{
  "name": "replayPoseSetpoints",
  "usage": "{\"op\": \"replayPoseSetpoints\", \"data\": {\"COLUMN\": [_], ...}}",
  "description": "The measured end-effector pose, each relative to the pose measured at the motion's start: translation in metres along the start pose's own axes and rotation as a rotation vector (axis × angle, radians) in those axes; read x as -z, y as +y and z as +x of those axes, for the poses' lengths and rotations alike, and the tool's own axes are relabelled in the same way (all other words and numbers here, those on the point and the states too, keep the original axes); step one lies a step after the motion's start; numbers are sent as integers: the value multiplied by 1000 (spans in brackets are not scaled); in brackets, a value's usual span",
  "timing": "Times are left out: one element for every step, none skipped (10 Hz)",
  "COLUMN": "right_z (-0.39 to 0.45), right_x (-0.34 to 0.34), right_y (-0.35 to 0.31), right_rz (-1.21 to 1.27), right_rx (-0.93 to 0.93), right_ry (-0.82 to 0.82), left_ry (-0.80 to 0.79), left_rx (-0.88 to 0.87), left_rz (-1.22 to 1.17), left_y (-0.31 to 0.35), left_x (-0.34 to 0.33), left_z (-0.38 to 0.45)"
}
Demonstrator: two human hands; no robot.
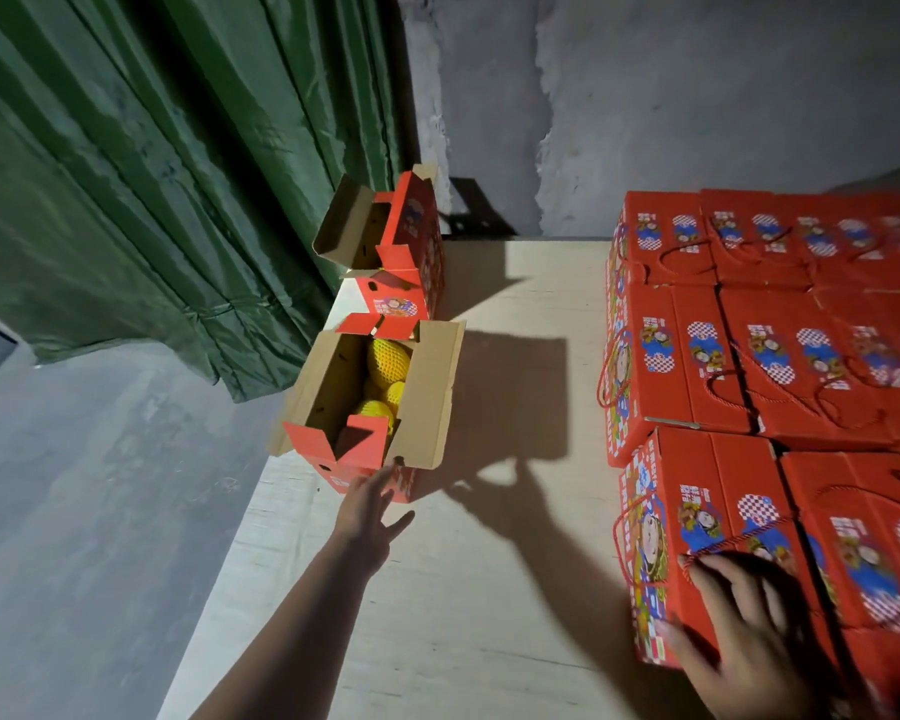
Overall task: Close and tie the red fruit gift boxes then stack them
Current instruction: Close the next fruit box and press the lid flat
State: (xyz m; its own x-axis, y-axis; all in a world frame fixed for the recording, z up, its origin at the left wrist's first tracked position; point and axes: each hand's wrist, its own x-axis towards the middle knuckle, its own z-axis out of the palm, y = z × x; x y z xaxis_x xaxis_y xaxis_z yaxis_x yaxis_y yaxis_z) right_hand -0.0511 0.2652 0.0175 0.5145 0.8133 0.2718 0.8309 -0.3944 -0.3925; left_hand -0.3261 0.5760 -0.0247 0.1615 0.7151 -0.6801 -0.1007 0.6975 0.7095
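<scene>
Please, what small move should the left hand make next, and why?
Probably grip the near open box and pull it closer. The left hand reaches its near end with straight fingers; its flaps stand open over the yellow fruit. The right hand rests on a closed box.

Dim room; harsh frontal light, hard shadows on table [515,314]; wide-angle bending, blurred edges.

Two open boxes stand on the bench's [515,356] left edge, the nearer open box [370,402] holding wrapped fruit [388,358], the farther open box [385,241] directly behind it. Closed boxes [749,356] are stacked in rows well apart, at right.
</scene>
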Motion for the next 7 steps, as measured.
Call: {"op": "replayPoseSetpoints", "data": {"right_z": [-14,-28,-42,-60,-73,-79,-84], "right_x": [-2,4,10,12,9,7,4], "right_y": [18,19,7,-8,-29,-55,-80], "right_rz": [-112,-85,5,62,117,156,175], "right_rx": [-105,-153,-203,-160,-116,-88,-101], "right_ry": [-220,-223,-190,-163,-165,-208,-261], "left_ry": [-2,-3,-12,-28,-22,-41,-47], "left_rx": [-12,-7,-27,-49,-37,-18,0], "left_rz": [77,140,185,230,256,298,356], "left_y": [-25,-49,-74,-95,-110,-120,-128], "left_x": [16,30,52,75,95,115,142], "left_z": [-33,-67,-100,-131,-156,-177,-193]}}
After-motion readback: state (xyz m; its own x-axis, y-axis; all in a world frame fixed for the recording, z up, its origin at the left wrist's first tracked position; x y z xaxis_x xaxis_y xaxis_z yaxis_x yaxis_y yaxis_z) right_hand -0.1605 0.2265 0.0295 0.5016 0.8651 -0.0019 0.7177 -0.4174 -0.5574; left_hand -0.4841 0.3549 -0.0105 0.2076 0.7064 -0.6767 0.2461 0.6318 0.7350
